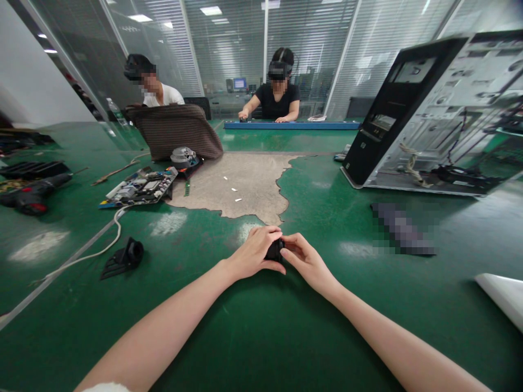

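Note:
In the head view, a small black part [274, 250] sits between my two hands, low over the green tabletop [261, 337]. My left hand [256, 251] wraps round its left side, fingers over the top and thumb along the near side. Against its right edge, my right hand [305, 258] pinches with thumb and fingertips. Fingers cover most of the part, so its exact kind does not show. To the left lies a black plastic piece [125, 258] with a round, tube-like end.
An opened computer case [408, 114] stands at right, near a blurred dark object [402, 228]. On the left are a circuit board [143, 187], a fan-like cooler [183, 158], a white cable [116, 231] and a power drill [36, 193]. Two people sit across the table.

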A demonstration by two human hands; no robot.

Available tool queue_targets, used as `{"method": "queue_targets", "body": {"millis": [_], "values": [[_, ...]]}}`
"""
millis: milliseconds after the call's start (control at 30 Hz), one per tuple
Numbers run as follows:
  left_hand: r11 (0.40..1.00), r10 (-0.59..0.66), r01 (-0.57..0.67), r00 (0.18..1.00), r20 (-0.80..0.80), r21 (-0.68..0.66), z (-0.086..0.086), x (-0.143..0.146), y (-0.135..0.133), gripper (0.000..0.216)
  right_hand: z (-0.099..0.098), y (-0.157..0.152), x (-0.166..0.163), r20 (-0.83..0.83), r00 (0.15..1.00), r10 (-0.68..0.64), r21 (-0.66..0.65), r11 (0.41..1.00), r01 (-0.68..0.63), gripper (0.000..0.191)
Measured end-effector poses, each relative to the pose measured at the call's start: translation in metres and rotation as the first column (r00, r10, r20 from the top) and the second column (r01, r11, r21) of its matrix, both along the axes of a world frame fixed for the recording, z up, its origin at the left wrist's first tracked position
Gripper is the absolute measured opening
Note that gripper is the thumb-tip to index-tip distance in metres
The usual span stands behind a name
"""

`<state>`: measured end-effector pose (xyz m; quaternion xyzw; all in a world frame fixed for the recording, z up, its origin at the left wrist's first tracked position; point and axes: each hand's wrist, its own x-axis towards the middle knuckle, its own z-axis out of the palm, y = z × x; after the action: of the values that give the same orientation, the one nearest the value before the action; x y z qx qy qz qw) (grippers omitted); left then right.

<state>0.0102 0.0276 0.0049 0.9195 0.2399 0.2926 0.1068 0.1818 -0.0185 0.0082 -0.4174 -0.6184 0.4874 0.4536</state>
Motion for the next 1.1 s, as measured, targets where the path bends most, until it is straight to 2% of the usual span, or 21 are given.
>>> {"method": "queue_targets", "body": {"millis": [167,367,467,600,733,933,1100], "values": [[0.998,0.041,-0.039,0.997,-0.062,0.042,0.0027,-0.0017,0.0002,0.073,0.0002,-0.0011,-0.0005,0.017,1.000,-0.025,-0.009,1.000,0.025,0.021],[0.999,0.030,-0.033,0.996,-0.085,-0.039,0.0073,-0.0027,-0.0024,0.082,0.0006,-0.0029,-0.0014,0.040,0.999,-0.017,0.004,1.000,0.016,0.027],[0.997,0.054,-0.058,0.996,-0.066,-0.050,0.0062,-0.0021,-0.0032,0.075,-0.0016,-0.0029,-0.0007,0.039,0.999,-0.003,0.010,1.000,0.002,0.024],[0.999,0.030,-0.031,0.998,-0.061,-0.016,0.0034,-0.0024,-0.0017,0.060,-0.0037,-0.0028,0.0009,0.024,0.999,0.027,0.037,0.999,-0.028,0.024],[0.999,0.037,-0.038,0.998,-0.060,-0.013,0.0038,-0.0015,-0.0013,0.070,-0.0029,-0.0025,0.0018,0.019,0.999,0.041,0.021,0.999,-0.041,0.026],[0.998,0.069,-0.067,0.989,-0.133,0.017,0.0055,0.0014,-0.0043,0.063,0.0002,-0.0014,0.0000,0.005,1.000,0.012,0.004,1.000,-0.012,0.016],[0.996,0.090,-0.087,0.984,-0.155,0.025,0.0043,0.0021,-0.0047,0.064,0.0002,-0.0010,0.0006,0.029,1.000,-0.002,0.007,1.000,0.002,0.022]]}}
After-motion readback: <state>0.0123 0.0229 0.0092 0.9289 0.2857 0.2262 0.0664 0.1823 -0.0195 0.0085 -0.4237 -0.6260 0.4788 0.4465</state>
